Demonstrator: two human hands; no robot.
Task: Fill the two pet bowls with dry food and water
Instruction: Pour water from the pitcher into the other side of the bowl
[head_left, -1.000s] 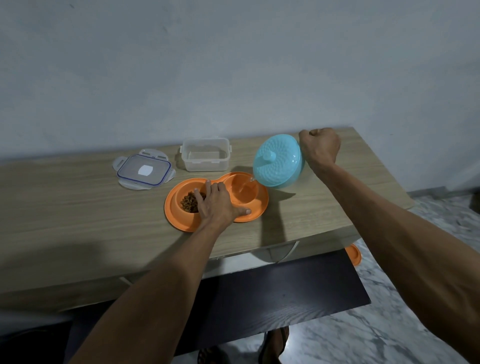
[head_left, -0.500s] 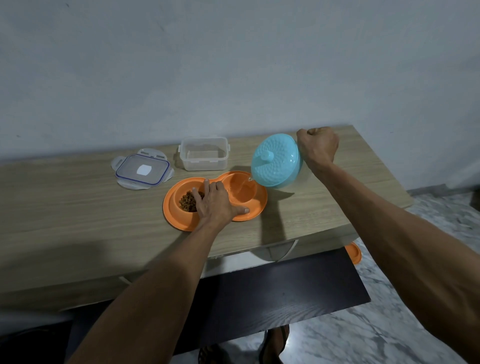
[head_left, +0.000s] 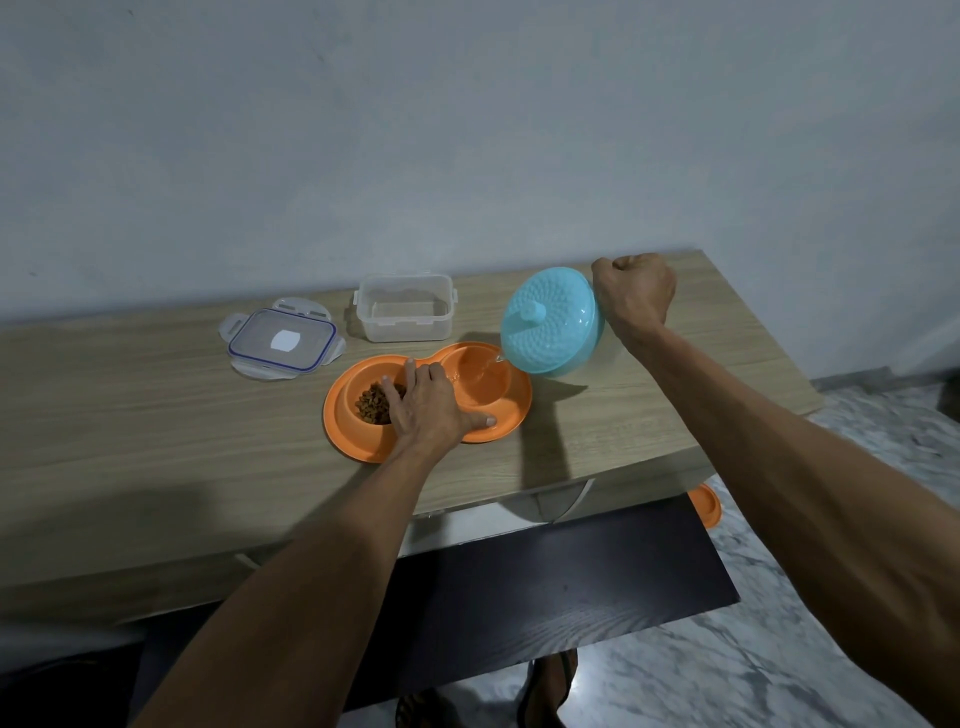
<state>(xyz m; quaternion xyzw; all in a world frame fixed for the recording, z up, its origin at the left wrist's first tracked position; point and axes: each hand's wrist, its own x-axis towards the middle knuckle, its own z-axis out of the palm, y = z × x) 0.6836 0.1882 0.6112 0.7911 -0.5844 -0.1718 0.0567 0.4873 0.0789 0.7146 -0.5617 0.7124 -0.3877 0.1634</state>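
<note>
While the left hand (head_left: 428, 410) lies flat across the orange double pet bowl (head_left: 426, 400) on the table (head_left: 156, 415), kibble (head_left: 374, 404) fills its left well. Right hand (head_left: 635, 293), grip fisted around the tilted teal jug (head_left: 550, 322), pours water (head_left: 491, 366) rightward, unchanged. Behind: clear container (head_left: 404, 307), lid (head_left: 281, 344).

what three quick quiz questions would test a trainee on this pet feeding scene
1. True or false: the clear plastic container still has its lid on.
2. Which compartment of the orange double pet bowl holds the dry food: the wearer's left or right?
3. What is the right hand doing? A) resting flat on the table B) tipping the lidded blue jug so water runs into the bowl C) picking up the lid

Key:
1. False; the lid lies beside it on the table.
2. Left; the left hand rests by it.
3. B
</note>
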